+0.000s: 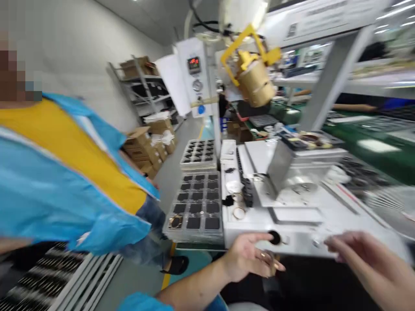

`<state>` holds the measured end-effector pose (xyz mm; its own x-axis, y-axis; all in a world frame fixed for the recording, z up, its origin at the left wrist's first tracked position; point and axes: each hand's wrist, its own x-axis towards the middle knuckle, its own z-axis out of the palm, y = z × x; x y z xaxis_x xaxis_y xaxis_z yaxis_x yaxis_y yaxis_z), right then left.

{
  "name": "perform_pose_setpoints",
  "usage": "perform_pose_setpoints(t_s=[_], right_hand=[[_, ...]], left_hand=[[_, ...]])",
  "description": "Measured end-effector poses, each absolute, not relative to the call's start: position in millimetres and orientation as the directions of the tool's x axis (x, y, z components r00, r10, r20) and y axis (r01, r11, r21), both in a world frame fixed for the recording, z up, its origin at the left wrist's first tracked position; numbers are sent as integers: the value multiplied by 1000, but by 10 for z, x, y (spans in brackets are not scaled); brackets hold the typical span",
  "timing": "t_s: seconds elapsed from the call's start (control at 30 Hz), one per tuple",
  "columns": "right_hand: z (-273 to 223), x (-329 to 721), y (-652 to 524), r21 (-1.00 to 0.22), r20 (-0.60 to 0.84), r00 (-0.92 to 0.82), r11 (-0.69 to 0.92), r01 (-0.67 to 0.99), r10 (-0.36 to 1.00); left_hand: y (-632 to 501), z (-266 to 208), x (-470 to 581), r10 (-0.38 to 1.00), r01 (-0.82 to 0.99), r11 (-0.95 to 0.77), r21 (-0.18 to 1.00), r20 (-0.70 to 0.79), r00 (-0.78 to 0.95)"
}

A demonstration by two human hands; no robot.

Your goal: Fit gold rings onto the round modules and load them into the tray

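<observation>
My left hand (248, 258) is low in the middle, in front of the white machine's edge, its index finger stretched out. Its other fingers are closed around a small gold-coloured ring-shaped part (269, 260), which looks like a watch case. My right hand (369, 259) hovers at the lower right in front of the white work surface, fingers bent towards the thumb. Motion blur hides whether anything is between them. Left of the machine is a stack of clear trays (197, 235) with dark square pockets; a round gold watch-like part (175, 221) lies in the front left pocket.
A person in a blue jacket (106, 229) stands close at the left. The white machine (304, 172) carries a metal fixture, and a gold cylinder with a yellow bracket (256, 82) hangs above. Another tray stack (198, 164) sits behind. Cardboard boxes (139, 147) stand along the aisle.
</observation>
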<state>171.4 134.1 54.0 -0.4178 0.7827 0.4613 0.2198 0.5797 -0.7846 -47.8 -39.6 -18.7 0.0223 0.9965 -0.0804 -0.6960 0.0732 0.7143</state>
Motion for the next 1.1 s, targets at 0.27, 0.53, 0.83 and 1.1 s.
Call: perform_pose_setpoints(t_s=[0.27, 0.53, 0.83, 1.1], right_hand=[[934, 1730, 1650, -989, 2, -196, 30, 142, 981], [654, 1449, 1745, -963, -135, -175, -88, 254, 975], [641, 1451, 740, -999, 50, -372, 44, -26, 927], [656, 1381, 549, -953, -45, -358, -148, -265, 932]], left_hand=[[-488, 307, -610, 996, -560, 79, 825, -45, 74], [-448, 505, -627, 998, -428, 35, 903, -10, 62], [-392, 492, -317, 950, 217, -313, 925, 305, 73], [-345, 436, -182, 929, 257, -339, 905, 280, 241]])
